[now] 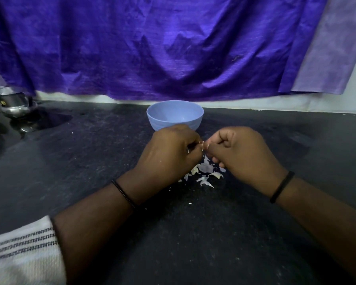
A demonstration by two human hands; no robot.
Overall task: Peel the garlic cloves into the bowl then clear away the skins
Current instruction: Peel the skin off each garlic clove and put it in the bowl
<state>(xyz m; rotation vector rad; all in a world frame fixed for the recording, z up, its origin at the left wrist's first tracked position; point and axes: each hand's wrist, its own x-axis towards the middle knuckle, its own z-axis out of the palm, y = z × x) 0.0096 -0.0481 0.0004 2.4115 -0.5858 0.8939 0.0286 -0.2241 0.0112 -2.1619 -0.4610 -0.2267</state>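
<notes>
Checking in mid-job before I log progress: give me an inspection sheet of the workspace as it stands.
Surface: dark countertop, speckled with tiny white flecks.
Job's things: blue bowl behind the hands, inside mostly hidden; garlic skins heaped on the counter below the hands; clove barely visible between the fingertips.
Clutter: metal pot at far left.
Grippers: left hand and right hand, fingers curled, pinching the clove between them.
Cables: nothing seen.
Surroundings: purple cloth hanging behind.

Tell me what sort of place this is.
Probably a home kitchen counter: a dark stone worktop, a steel pot at the far left, and a blue bowl behind hands peeling garlic over a pile of skins.
</notes>
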